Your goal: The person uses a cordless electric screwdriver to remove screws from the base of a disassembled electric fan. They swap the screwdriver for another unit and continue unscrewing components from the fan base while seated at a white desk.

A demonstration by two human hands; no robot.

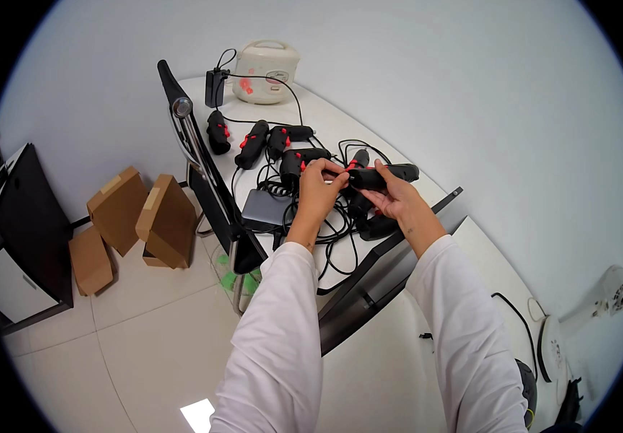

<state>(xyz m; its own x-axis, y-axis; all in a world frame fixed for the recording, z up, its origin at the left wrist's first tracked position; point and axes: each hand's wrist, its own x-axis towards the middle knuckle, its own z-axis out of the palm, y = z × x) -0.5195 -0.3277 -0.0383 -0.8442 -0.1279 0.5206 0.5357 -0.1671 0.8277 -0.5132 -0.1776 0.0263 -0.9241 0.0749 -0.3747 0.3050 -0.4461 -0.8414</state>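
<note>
Black handheld device with red buttons (384, 175) is held above the middle of the white desk (427, 130), gripped at both ends. Seven such black units show in all: four lie in a row toward the far end of the desk (218, 132) (251, 144) (282, 137) (298, 160), one stands behind the held one (358, 159), and one lies beneath it (376, 225), all tangled in black cables (337, 238). One grey flat box (267, 208) sits at the desk's near left edge, one white rice cooker (266, 60) at the far end beside a black power adapter (215, 88). Three brown cardboard boxes (163, 220) stand on the tiled floor to the left, where open room remains; the desk's right side is bare up to its curved edge. Left hand (319, 191) has its fingers pinched together on the device's left end. Right hand (396, 198) is curled around the device's body from below, thumb on top.
</note>
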